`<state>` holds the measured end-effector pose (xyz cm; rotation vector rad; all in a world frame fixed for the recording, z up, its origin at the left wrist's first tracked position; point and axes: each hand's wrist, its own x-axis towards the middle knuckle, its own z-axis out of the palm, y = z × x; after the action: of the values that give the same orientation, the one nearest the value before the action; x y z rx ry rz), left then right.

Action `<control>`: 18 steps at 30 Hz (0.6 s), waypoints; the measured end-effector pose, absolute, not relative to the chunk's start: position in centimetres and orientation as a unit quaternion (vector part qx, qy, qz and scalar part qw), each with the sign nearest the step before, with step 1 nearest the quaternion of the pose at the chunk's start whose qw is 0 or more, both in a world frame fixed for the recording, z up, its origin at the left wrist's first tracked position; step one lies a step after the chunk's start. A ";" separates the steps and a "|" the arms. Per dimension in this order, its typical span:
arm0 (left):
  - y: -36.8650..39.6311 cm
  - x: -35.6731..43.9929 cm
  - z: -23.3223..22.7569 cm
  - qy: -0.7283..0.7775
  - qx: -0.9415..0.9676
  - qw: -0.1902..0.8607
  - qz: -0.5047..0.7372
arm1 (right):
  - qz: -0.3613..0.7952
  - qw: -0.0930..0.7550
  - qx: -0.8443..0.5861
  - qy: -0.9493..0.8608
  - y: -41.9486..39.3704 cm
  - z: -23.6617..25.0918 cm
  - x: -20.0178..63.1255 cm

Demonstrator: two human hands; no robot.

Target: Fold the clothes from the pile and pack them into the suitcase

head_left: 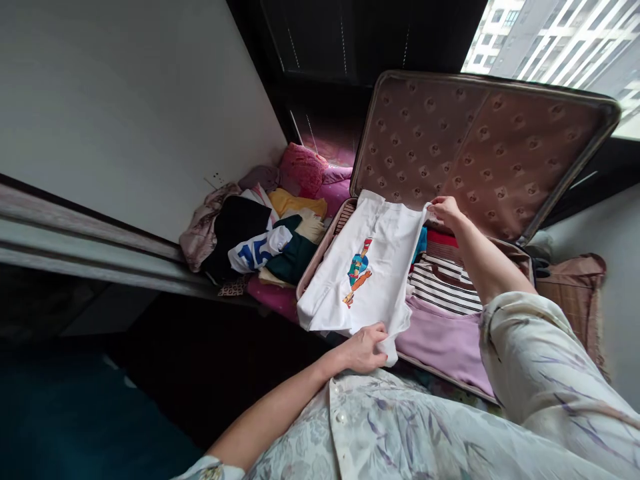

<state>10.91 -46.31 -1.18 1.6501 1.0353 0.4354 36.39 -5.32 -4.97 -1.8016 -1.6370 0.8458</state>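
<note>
A folded white T-shirt (367,267) with a colourful cartoon print lies across the left part of an open suitcase (500,133). My left hand (367,348) pinches its near edge. Its far corner is gripped by my right hand (446,210), close to the raised quilted lid. Under and beside the shirt, inside the case, lie a striped top (443,283), a lilac garment (445,343) and a red one (443,238).
A heap of loose clothes (260,237) sits left of the suitcase against a white wall, with a pink cushion (303,170) behind it. A brown cloth (575,287) lies to the right. A window shows buildings at top right. Dark floor lies at lower left.
</note>
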 end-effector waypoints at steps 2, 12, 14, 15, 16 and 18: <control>-47.0 9.4 -0.9 0.478 0.677 0.523 0.202 | 0.334 0.268 -0.660 -0.618 -4.6 -4.6 35.4; -48.9 3.0 -4.6 0.746 0.484 0.432 0.147 | 0.276 0.230 -0.557 -0.749 -3.5 -6.3 27.1; -49.1 3.0 -5.0 0.748 0.497 0.416 0.141 | 0.282 0.221 -0.542 -0.761 -3.5 -6.6 26.8; -49.2 3.1 -5.0 0.751 0.501 0.407 0.138 | 0.282 0.218 -0.539 -0.763 -3.4 -6.6 26.9; -49.4 3.1 -4.9 0.755 0.505 0.398 0.132 | 0.277 0.218 -0.540 -0.764 -3.2 -6.6 27.1; -49.6 3.1 -4.7 0.765 0.510 0.376 0.115 | 0.248 0.225 -0.557 -0.760 -2.8 -6.5 28.0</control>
<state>3.11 -49.61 -4.73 1.3049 1.9574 0.2940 28.00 -2.85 -6.51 -1.5372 -2.0971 0.6839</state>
